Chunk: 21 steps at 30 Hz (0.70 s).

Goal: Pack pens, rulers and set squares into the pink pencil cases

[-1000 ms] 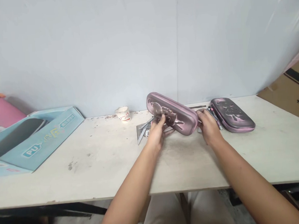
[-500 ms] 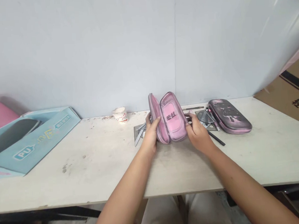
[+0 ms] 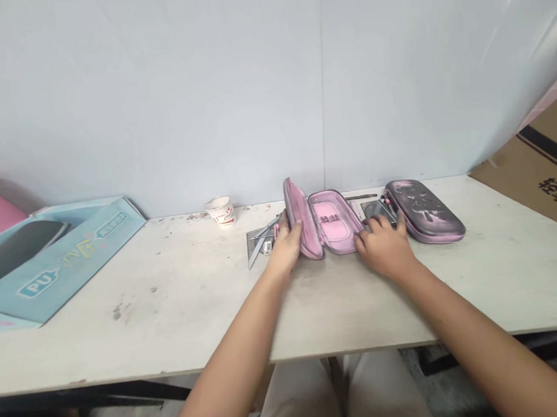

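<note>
An unzipped pencil case (image 3: 334, 220), pink inside with a row of elastic loops, is spread wide on the table. One half lies flat; the other stands tilted up, with my left hand (image 3: 286, 242) gripping its outer edge. My right hand (image 3: 385, 245) is beside the flat half, fingers apart, the fingertips at its right edge and over some drawing tools. Behind these fingers a clear set square (image 3: 371, 209) partly shows. Past my left hand lie a compass (image 3: 258, 250) and a small sharpener (image 3: 268, 247), partly covered.
A closed dark pink-and-black pencil case (image 3: 426, 212) lies to the right. A paper cup (image 3: 221, 212) stands near the wall. The light blue box (image 3: 69, 259) is at left, and a cardboard box (image 3: 535, 161) at far right. A thin pen-like stick (image 3: 361, 196) lies behind the open case.
The open pencil case has come down onto the table, one half now flat. My right hand has loosened from its side and shifted right, fingers spreading; my left still grips the raised half.
</note>
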Motion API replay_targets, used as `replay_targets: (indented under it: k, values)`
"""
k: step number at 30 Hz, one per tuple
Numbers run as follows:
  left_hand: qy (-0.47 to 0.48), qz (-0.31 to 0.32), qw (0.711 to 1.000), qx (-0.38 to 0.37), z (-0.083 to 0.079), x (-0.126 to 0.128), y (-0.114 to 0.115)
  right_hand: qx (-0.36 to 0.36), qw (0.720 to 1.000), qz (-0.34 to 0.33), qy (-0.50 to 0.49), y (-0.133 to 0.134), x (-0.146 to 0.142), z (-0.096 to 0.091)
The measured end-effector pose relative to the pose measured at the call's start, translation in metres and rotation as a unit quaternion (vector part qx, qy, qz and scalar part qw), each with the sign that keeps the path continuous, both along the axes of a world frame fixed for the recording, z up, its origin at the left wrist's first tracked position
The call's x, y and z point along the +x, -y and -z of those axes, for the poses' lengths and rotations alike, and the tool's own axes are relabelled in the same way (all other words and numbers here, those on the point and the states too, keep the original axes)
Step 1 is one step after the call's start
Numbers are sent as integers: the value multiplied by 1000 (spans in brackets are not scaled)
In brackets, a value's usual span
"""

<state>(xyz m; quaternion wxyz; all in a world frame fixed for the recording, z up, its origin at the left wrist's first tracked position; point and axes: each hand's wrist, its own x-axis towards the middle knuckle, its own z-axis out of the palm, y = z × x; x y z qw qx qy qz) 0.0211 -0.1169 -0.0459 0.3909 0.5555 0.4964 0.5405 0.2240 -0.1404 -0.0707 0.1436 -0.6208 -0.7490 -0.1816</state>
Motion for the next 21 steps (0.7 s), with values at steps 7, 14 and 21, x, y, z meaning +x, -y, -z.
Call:
replay_targets:
  k: [7,14,21]
  values:
    - [-291,-25,951,104,16,10,-1,3,998,41,44,7,37,4]
    - [-385,58,917,87,32,21,0,-1,995,66,76,11,74,7]
    - [-391,72,909,123,9,1,-12,-22,994,48,97,7,85,0]
